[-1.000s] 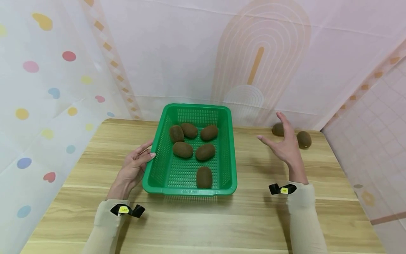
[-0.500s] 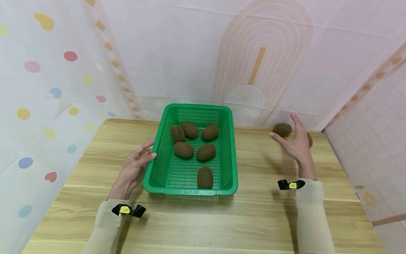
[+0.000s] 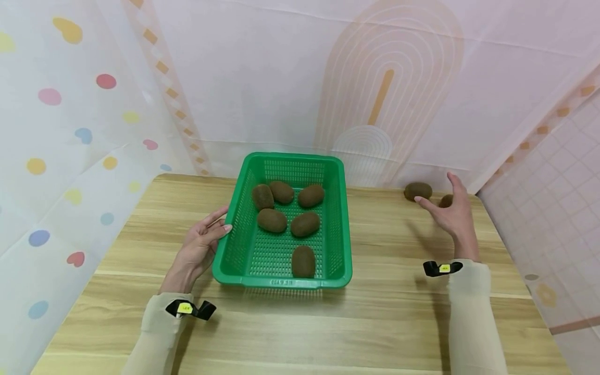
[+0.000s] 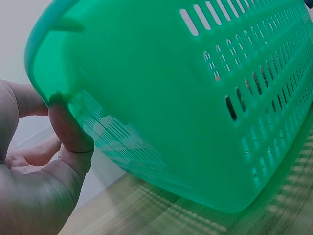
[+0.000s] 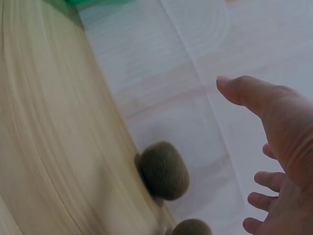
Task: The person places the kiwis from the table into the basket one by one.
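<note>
- Green plastic basket (image 3: pixel 283 271): centre of the wooden table (image 3: pixel 375 317); six kiwis lie inside.
- My left hand (image 3: pixel 199 249): thumb on the basket's left rim, fingers relaxed against its wall.
- My right hand (image 3: pixel 452 214): spread, holding nothing, beside two loose kiwis (image 3: pixel 418 190) (far right, one partly hidden).

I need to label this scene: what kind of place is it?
Probably a staged recording booth, not a kitchen: patterned fabric backdrop on all sides, a wooden table, only a green basket of kiwis.
</note>
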The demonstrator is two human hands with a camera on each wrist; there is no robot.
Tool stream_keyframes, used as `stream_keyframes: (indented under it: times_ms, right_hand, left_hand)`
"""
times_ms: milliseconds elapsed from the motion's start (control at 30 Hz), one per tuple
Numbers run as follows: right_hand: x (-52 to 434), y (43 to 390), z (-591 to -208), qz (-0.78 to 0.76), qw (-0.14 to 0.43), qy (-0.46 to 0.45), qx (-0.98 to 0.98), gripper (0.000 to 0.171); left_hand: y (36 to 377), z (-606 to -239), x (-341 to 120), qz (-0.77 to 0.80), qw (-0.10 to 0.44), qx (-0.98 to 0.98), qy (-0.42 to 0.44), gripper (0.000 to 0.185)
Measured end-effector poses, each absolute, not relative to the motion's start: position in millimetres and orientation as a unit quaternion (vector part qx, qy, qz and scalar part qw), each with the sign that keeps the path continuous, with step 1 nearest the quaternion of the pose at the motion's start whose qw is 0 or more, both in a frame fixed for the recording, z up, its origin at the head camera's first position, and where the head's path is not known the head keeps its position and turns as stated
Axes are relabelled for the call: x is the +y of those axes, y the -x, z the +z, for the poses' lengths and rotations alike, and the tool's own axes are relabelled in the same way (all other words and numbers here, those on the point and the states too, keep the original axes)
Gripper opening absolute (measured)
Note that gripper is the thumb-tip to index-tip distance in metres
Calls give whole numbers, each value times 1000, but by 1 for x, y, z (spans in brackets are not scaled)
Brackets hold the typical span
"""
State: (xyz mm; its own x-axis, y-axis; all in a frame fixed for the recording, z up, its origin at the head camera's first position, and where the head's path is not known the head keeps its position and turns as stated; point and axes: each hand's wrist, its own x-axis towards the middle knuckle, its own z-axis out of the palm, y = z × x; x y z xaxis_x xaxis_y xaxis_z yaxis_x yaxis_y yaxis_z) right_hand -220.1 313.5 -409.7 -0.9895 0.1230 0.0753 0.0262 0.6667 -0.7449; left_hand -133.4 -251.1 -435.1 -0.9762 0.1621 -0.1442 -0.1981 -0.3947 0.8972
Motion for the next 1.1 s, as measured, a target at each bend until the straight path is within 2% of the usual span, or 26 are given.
stream_keyframes:
  times_ms: [500,1100]
  right_hand:
    - [335,231,-421,397,59,68,-913,106]
    - [357,231,-444,435,5,145,-888,99]
  left_hand:
    - [134,-433,-249,834,109,540,16,71]
    - [133,-435,-250,837,108,536,7,72]
